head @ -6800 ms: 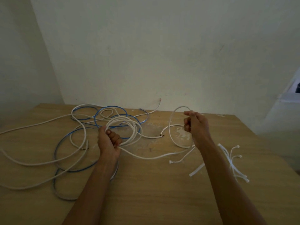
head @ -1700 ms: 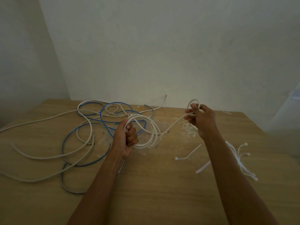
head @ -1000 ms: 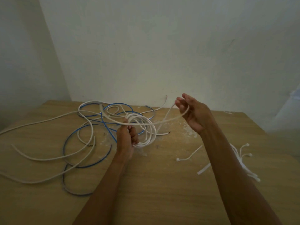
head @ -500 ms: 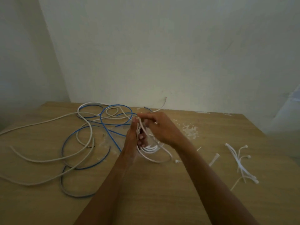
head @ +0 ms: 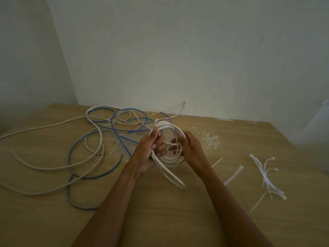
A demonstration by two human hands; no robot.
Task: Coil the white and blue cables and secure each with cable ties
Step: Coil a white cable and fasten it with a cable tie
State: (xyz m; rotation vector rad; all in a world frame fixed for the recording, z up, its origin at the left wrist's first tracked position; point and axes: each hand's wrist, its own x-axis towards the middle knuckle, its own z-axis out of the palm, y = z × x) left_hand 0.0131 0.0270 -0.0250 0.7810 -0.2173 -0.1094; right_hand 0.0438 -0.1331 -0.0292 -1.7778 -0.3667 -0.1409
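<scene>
A coil of white cable [head: 170, 126] stands upright above the wooden table [head: 160, 220], held by both hands. My left hand [head: 148, 152] grips its left side and my right hand [head: 189, 148] holds its right side. Two loose ends of the coil [head: 175, 179] hang down toward me. A blue cable [head: 124, 122] lies uncoiled on the left half of the table, tangled with more loose white cable [head: 53, 168]. A bunch of white cable ties [head: 267, 177] lies at the right, with two single ties [head: 233, 175] closer to my right forearm.
The table stands in a corner, with a pale wall [head: 178, 59] behind it and another at the left. White crumbs [head: 211, 139] are scattered on the wood beyond my right hand. The table's right edge runs diagonally at the far right.
My right hand brought the last stretch of white cable over to the coil in my left hand, and now both hands hold the finished coil upright, a little nearer to me.
</scene>
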